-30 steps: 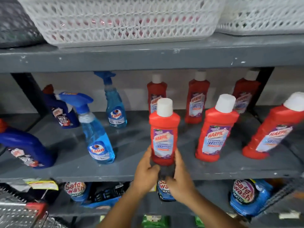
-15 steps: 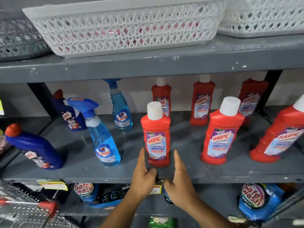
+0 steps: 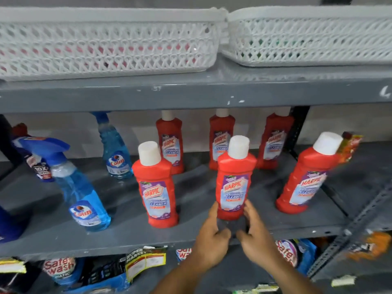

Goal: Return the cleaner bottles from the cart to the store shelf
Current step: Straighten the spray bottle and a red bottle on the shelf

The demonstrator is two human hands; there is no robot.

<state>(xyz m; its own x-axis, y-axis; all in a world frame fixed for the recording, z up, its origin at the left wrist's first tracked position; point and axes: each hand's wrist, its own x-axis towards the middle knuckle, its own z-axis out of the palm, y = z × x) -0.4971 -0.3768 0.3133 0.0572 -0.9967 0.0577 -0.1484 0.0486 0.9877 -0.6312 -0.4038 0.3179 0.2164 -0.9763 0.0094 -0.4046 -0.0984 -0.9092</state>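
Several red Harpic cleaner bottles with white caps stand on the grey middle shelf (image 3: pixel 127 236). My left hand (image 3: pixel 210 238) and my right hand (image 3: pixel 256 238) flank the base of the front middle Harpic bottle (image 3: pixel 233 181), fingers pressed against its lower sides. It stands upright near the shelf's front edge. Another Harpic bottle (image 3: pixel 156 187) stands free to its left, and a third (image 3: pixel 307 177) leans at the right. Three more stand in the back row (image 3: pixel 169 143).
Two blue Colin spray bottles (image 3: pixel 82 196) (image 3: pixel 114 153) and a dark blue bottle (image 3: pixel 34 162) stand at the left. White lattice baskets (image 3: pixel 106 45) (image 3: pixel 307 37) sit on the upper shelf. Safe Wash pouches (image 3: pixel 59 268) fill the shelf below. A rack upright (image 3: pixel 347 225) slants at the right.
My hands let go of the Harpic bottle they had set on the shelf, shifted right, and now close on the base of the neighbouring bottle. The view swung right.
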